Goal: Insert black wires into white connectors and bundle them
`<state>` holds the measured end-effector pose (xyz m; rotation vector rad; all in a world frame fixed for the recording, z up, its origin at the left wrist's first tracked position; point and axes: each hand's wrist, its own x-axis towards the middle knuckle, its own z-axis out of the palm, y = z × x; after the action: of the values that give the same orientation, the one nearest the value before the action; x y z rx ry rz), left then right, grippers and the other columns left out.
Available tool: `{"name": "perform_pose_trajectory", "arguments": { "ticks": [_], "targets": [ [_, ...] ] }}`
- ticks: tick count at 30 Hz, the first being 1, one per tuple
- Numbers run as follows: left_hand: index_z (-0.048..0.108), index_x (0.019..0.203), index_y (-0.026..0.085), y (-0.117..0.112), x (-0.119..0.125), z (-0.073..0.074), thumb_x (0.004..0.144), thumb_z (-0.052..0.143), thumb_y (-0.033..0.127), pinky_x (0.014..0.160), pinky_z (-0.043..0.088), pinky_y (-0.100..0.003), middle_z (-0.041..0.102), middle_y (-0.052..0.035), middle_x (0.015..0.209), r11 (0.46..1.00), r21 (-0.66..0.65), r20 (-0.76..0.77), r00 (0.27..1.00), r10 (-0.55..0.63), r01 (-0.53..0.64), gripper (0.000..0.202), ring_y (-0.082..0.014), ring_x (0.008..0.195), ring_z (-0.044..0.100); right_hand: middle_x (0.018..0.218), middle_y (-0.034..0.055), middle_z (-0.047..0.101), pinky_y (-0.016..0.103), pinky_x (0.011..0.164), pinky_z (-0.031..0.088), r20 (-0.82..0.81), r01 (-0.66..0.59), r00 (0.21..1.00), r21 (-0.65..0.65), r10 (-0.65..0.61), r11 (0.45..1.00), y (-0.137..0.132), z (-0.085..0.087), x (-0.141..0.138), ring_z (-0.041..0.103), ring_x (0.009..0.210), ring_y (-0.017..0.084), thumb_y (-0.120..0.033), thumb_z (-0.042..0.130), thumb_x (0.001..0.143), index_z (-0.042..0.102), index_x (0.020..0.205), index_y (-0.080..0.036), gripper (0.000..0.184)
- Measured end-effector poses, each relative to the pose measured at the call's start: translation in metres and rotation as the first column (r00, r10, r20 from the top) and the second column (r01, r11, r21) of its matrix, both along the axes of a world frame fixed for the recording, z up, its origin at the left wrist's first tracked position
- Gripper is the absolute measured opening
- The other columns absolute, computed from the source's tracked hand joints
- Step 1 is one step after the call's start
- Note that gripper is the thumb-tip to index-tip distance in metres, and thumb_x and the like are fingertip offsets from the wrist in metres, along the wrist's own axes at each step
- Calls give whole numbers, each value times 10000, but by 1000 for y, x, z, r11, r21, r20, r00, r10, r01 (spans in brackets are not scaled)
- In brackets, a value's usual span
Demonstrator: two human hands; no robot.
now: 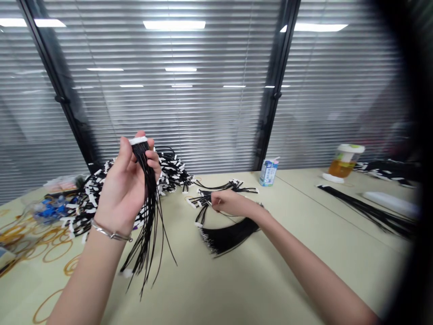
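Raised at the left, my left hand [130, 176] grips a wire harness [149, 180], a bunch of thin black wires with a white connector on top; its loose ends hang down. My right hand [225, 201] reaches over the table with its fingers pinched together, at a small group of black cables with white ends [204, 198]. Whether a cable is between those fingertips is hidden. Just below the right hand lies a thick bundle of black wires [226, 237] with bare-looking tips at its left end.
A big heap of black cables with white connectors [172, 169] lies behind my left hand. Yellow rubber bands [57, 250] and a bag with blue pieces [50, 208] lie at left. A drink carton [269, 172], a cup of amber liquid [343, 164] and more black wires [358, 207] are at right.
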<state>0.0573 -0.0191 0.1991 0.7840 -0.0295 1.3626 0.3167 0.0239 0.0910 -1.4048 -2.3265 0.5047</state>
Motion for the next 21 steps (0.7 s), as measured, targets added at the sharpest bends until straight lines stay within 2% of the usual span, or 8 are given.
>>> {"name": "perform_pose_trajectory", "arguments": {
  "ticks": [5, 8, 11, 14, 17, 21],
  "targets": [
    [572, 1074, 160, 1, 0, -1, 950, 411, 357, 677, 530, -175, 618, -58, 954, 1000, 11, -20, 1000, -11, 11, 283, -97, 748, 592, 776, 11, 639, 245, 689, 427, -264, 28, 964, 19, -22, 999, -4, 19, 11, 583, 746, 126, -192, 503, 776, 522, 753, -177, 33],
    [573, 1074, 156, 1, 0, -2, 952, 406, 348, 681, 533, -179, 620, -59, 958, 1000, 16, -25, 1000, 0, 0, 283, -99, 749, 595, 787, 29, 634, 268, 708, 447, -428, 47, 903, 24, -32, 999, -13, 30, 9, 602, 776, 147, -271, 512, 804, 475, 796, -186, 93],
    [576, 1090, 154, 2, 2, -2, 956, 408, 327, 697, 543, -198, 626, -62, 963, 1000, 20, -44, 999, 12, -11, 276, -107, 761, 606, 819, 23, 604, 257, 693, 448, -566, 27, 825, 51, 6, 998, -27, 45, 2, 584, 745, 122, -338, 493, 843, 447, 858, -191, 156],
    [561, 1159, 132, 4, 8, -4, 966, 395, 290, 748, 550, -225, 635, -75, 959, 1000, 23, -78, 997, 23, -22, 300, -120, 797, 622, 830, 1, 553, 215, 613, 390, -648, 28, 759, 116, 54, 993, -45, 60, -6, 489, 652, 73, -354, 508, 855, 491, 956, -186, 197],
    [554, 1190, 93, 5, 16, -9, 971, 385, 267, 826, 540, -252, 643, -87, 949, 1000, 9, -102, 995, -16, 17, 327, -130, 852, 633, 689, -29, 459, 205, 540, 312, -719, 101, 693, 177, 59, 979, -64, 74, -15, 398, 593, 63, -373, 525, 868, 584, 974, -178, 229],
    [610, 1116, 98, 5, 23, -16, 933, 487, 238, 925, 502, -305, 652, -83, 962, 997, -16, -148, 986, -75, 74, 261, -160, 946, 625, 615, -39, 435, 208, 494, 284, -726, 191, 687, 232, 39, 954, -90, 86, -30, 359, 536, 56, -390, 543, 868, 646, 891, -178, 236]
  ]
}}
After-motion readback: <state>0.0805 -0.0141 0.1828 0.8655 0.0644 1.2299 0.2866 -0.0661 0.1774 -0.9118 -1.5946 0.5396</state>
